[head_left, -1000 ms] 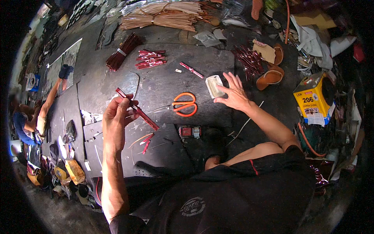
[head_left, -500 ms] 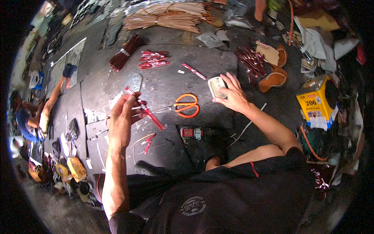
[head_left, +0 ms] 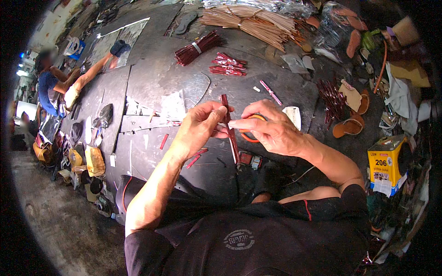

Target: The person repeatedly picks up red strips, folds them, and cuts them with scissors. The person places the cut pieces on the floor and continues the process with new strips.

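My left hand (head_left: 195, 126) pinches a dark red glossy strip (head_left: 233, 146) between thumb and fingers, and the strip stands nearly upright in the view. At its right edge is my right hand (head_left: 274, 131), fingers bent and tips together against the strip; anything small in that pinch is hidden. Behind the right hand, orange-handled scissors (head_left: 249, 136) lie on the dark work board, partly covered. A whitish shallow container (head_left: 293, 115) is just beyond the right hand. Below the strip lies a small red box (head_left: 246, 158), with short red offcuts (head_left: 195, 158) to its left.
Farther off are a tied dark red bundle (head_left: 198, 48), a pile of red strips (head_left: 228, 64) and tan strips (head_left: 248, 23). At right lie more red strips (head_left: 330, 102), brown sandals (head_left: 348, 126) and a yellow can (head_left: 384, 165). Another person (head_left: 48, 94) sits at far left.
My right hand has left the whitish container and come to the strip. My left hand has brought the strip inward and turned it more upright. The whole view has shifted.
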Demonstrator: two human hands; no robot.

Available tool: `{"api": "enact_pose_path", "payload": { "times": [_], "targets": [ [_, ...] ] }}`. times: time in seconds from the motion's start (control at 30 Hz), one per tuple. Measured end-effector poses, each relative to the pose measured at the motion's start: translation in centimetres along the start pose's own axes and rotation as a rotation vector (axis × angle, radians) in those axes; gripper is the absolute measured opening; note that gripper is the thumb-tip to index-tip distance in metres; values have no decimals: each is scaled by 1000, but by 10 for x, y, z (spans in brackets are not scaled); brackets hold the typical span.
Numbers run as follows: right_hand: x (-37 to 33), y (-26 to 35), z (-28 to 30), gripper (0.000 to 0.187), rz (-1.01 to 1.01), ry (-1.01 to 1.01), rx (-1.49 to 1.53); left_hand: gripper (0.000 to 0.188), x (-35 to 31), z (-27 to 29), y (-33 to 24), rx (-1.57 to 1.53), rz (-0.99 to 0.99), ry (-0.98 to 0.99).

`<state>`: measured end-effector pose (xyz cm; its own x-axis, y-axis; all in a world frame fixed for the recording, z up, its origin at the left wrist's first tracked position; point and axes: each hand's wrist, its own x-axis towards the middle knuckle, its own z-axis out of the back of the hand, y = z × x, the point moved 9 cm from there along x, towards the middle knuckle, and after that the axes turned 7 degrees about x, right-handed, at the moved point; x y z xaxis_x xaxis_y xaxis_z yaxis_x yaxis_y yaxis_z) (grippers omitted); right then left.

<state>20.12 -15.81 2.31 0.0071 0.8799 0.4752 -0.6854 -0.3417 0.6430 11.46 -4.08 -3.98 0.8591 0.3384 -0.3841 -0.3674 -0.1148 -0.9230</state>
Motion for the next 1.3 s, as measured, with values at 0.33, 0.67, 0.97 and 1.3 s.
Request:
{"api": "enact_pose_path", "payload": {
  "times": [0.33,0.67,0.97,1.3],
  "targets": [
    [9,-4,-19,45,71,-4,-56,25,-10,7,2,-43,-19,-18],
    [12,11,-20,48,143,71,-117,24,-10,6,3,-68,-25,-43],
    [-1,14,-27,43,247,126,-230,25,-7,3,5,-28,10,-34],
    [-3,11,-26,39,230,121,-185,24,-5,2,4,-57,3,-24]
  ]
}}
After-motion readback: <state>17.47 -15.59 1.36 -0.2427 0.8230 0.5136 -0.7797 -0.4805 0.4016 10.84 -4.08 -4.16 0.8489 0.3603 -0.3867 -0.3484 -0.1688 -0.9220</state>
